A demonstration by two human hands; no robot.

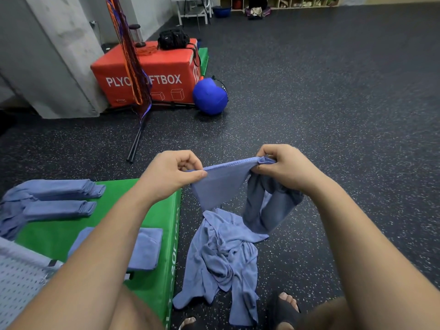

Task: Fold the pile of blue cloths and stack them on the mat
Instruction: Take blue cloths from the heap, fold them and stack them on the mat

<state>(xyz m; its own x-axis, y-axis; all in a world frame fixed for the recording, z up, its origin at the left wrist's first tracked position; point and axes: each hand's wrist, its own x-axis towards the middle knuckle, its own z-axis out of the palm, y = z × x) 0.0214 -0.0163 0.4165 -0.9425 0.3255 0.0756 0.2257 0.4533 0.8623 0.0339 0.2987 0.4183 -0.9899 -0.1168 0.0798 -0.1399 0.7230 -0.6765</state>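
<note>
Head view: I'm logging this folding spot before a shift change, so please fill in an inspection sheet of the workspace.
Surface: dark speckled floor, with a green mat at the left.
Job's things: blue cloth held up by its top edge; loose pile on the floor below it; folded cloths on the mat.
Clutter: red box with a black bag on top; blue ball beside it.
Hands: left hand and right hand each pinch the cloth's top edge.
Cables: no power cables seen; orange and purple straps hang in front of the box.
Surroundings: grey wall; shelves far back.
</note>
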